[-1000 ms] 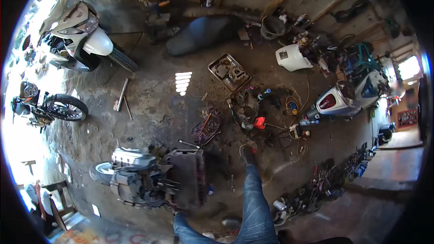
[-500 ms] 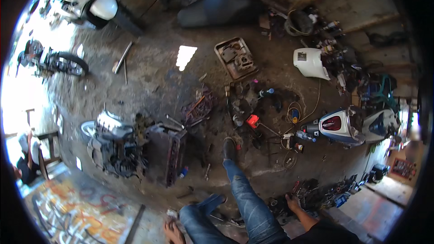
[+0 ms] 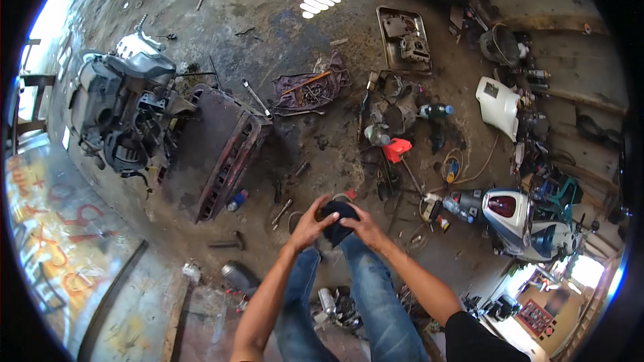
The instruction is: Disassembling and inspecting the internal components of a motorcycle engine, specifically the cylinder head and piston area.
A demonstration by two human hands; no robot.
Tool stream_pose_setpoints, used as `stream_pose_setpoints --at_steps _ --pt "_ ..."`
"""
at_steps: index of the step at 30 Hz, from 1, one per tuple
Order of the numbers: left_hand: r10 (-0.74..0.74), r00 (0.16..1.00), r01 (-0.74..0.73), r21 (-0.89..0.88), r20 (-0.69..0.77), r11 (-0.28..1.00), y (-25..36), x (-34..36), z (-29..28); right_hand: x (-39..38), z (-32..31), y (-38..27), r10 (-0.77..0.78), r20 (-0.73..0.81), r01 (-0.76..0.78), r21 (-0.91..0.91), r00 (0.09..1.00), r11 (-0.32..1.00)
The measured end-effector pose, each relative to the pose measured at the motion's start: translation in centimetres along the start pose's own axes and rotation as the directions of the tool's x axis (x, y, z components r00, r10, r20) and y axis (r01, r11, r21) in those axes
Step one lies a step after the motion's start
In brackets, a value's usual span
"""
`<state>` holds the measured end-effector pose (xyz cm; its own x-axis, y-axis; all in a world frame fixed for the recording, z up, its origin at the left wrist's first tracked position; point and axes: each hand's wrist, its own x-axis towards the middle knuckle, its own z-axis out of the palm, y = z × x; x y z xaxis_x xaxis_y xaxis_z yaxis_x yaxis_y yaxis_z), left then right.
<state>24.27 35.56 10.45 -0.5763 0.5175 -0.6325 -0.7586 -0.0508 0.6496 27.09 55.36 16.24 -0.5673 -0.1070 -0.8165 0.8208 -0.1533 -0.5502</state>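
Left hand [image 3: 308,228] and right hand [image 3: 367,229] are both clamped on one dark soft item [image 3: 335,233], fingers curled in from either side; whether it is a cap or a folded cloth cannot be told. It is held above the jeans-clad legs [image 3: 372,288], clear of the floor [image 3: 255,60], at the body's midline, probably so that both thumbs can work its edges and it can be looked at straight down. Its underside is hidden. Just left of the legs, a hammer [image 3: 227,243] is laid on the floor, apparently parked within reach. Farther out on that side, a dark slatted crate [image 3: 204,144] is set near a bulky engine assembly [image 3: 117,104], likely as a stand or seat. Ahead, a purple cloth [image 3: 340,76] is spread under small metal pieces [image 3: 312,96], presumably so they are not lost, with a wrench [image 3: 256,98] dropped near its left side. To the right, a red plastic piece [image 3: 397,149] and a blue-capped bottle [image 3: 436,111] are left among clutter. Beyond, metal parts [image 3: 414,49] are grouped in a tray [image 3: 387,45], likely to catch oil. A scooter [image 3: 537,224] is stood well apart at far right.
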Motion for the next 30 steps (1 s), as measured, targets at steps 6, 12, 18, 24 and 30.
stream_pose_setpoints --at_steps 6,12,18,24,30 --pt "-0.124 0.991 0.135 0.300 -0.058 0.944 -4.6 3.5 -10.7 11.4 -0.1 0.1 -0.220 0.231 0.304 -0.446 0.948 0.842" --pt "-0.263 0.949 0.295 0.201 -0.173 0.934 -10.7 5.2 -17.2 30.2 -17.4 -14.6 -0.577 -0.508 0.640 -0.064 0.640 0.766" --pt "-0.214 0.948 0.247 0.120 -0.237 0.962 -17.1 9.5 -15.7 43.5 -43.7 -17.7 -0.404 -0.782 0.487 -0.148 0.475 0.861" --pt "0.245 0.953 -0.106 0.556 -0.180 0.824 -17.1 14.5 -14.3 47.6 -47.7 -18.8 -0.218 -0.770 0.502 0.150 0.600 0.852" --pt "0.306 0.925 0.064 0.888 -0.223 0.454 -15.3 14.3 -13.8 50.3 -43.7 -18.2 -0.051 -0.601 0.369 0.420 0.798 0.829"
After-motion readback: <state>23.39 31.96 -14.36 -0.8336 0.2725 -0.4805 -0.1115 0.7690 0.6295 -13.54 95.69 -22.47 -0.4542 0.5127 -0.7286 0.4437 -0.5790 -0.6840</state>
